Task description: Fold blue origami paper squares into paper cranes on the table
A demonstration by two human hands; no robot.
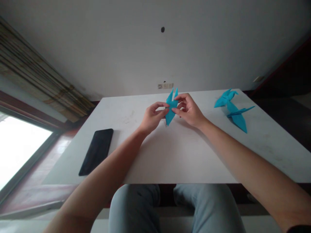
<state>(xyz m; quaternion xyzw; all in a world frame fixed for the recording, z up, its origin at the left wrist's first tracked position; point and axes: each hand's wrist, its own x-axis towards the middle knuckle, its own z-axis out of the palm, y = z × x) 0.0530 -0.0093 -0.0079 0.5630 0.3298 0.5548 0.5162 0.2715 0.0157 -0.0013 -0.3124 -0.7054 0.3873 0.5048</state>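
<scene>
Two hands [154,117] [191,111], three folded papers [170,118] [222,99] [240,121], one phone [97,150], three sockets [165,86]

Free tabletop [175,158] between forearms [121,155]

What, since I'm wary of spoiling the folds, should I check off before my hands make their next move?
1. Left hand has hold of the blue folded paper: ok, pinching its left side.
2. Right hand is on the paper: ok, thumb and fingers at its right side.
3. The paper's two upper points stand apart: ok, a gap shows between them.
4. Creases are sharp: cannot tell, too small to judge.
5. The other blue folded pieces are out of the way: ok, lying to the right, apart from both hands.
6. Black phone is clear of the left forearm: cannot tell, they overlap in this view.
</scene>
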